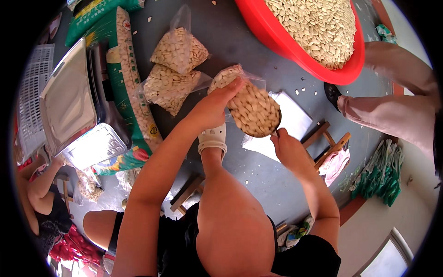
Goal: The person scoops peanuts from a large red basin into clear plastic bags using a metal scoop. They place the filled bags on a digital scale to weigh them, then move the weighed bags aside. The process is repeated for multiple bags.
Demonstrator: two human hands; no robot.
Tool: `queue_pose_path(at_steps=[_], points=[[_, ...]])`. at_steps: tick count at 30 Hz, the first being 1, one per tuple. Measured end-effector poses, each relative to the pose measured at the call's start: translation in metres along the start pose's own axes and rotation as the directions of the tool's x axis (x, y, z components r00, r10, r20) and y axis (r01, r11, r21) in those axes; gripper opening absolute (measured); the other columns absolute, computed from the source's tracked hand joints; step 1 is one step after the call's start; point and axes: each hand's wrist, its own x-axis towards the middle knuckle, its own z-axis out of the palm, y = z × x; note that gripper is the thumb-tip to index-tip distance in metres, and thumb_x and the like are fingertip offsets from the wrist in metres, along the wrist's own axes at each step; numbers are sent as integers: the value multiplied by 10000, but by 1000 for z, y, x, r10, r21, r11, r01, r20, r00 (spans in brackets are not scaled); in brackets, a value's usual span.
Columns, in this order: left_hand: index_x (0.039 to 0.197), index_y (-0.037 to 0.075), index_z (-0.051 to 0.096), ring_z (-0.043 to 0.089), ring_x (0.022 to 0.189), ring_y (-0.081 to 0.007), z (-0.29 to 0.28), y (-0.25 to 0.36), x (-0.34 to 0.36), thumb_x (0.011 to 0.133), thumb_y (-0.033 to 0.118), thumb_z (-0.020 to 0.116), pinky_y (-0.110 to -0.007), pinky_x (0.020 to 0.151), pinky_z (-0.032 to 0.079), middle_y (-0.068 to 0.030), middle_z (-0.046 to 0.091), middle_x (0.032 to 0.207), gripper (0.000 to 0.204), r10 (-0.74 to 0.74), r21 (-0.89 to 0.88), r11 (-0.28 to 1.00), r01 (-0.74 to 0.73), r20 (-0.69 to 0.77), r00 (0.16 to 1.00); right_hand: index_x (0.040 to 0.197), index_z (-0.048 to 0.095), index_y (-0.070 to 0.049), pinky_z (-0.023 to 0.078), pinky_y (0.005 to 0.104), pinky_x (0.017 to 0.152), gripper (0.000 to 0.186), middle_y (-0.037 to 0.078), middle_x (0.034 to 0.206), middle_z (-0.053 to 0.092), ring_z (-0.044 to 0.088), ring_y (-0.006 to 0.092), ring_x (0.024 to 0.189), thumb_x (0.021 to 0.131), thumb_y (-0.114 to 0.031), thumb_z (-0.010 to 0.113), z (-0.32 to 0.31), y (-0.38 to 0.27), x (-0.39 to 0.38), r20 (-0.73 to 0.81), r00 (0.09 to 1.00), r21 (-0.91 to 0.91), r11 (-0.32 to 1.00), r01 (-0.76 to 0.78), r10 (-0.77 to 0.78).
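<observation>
My left hand (213,107) is closed on the mouth of a clear plastic bag (227,76) that has pale pumpkin seeds in it. In my right hand (289,148) is the short handle of a round scoop (265,135). Pumpkin seeds (254,108) heap the scoop, which is tilted against the bag's opening; they look smeared, as if in motion. Where scoop and bag meet is partly hidden by seeds and my left hand. Two filled clear bags, an upper one (179,51) and a lower one (168,87), lie just left of the bag.
A red basin (302,54) full of pumpkin seeds stands far right. White sheets or bags (295,114) lie below the scoop. Leftward are a scale (69,99) and a green sack (129,87). A wooden stool (339,144), another person's legs (387,108) and someone's arm (42,187) surround me.
</observation>
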Motion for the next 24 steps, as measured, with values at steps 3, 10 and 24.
queue_pose_path(at_steps=[3, 10, 24], points=[[1490, 186, 239, 382, 1326, -290, 0, 1, 0, 673, -199, 494, -350, 1066, 371, -46, 263, 1535, 939, 10, 6, 1000, -10, -36, 999, 870, 454, 20, 500, 448, 530, 249, 227, 624, 600, 628, 401, 616, 926, -204, 548, -22, -10, 11, 23, 998, -138, 989, 58, -55], [1488, 143, 245, 300, 1385, -287, -7, -6, 6, 680, -208, 402, -331, 1124, 287, -121, 282, 1518, 895, 25, -58, 998, -31, -107, 994, 936, 453, -2, 488, 493, 572, 237, 222, 695, 627, 622, 424, 663, 938, -228, 524, -4, 2, -6, 43, 996, -17, 997, -80, 80], [1490, 110, 234, 293, 1393, -288, -13, -7, 7, 649, -211, 374, -300, 1106, 284, -142, 261, 1529, 911, -46, -72, 997, 35, -157, 986, 979, 472, -22, 390, 307, 448, 222, 38, 633, 519, 507, 138, 510, 966, -243, 491, -81, 23, 24, -367, 903, 657, 749, 80, 225]])
